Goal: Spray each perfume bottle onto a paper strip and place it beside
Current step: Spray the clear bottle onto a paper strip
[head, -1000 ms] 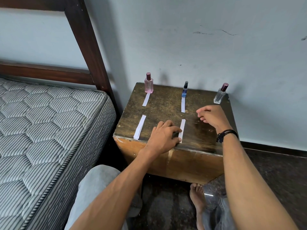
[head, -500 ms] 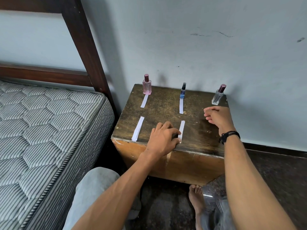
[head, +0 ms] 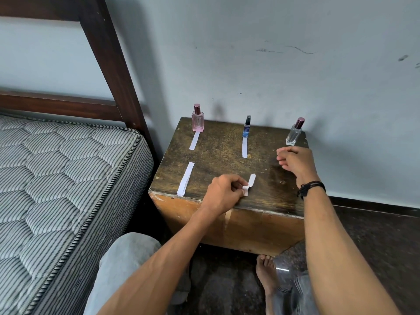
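My left hand (head: 221, 192) pinched a white paper strip (head: 251, 181) on the dark wooden desk (head: 222, 153). My right hand (head: 295, 160) hung loosely curled, empty, near the clear glass bottle (head: 294, 135). Lifting gently seemed wisest.

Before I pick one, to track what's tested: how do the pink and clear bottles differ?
The pink bottle is tinted and wider; the clear bottle is colourless and slimmer. A strip lies before the pink bottle; the clear bottle has none. The pink bottle stands back left, the clear bottle back right by the right hand. Both stand with dark red caps.
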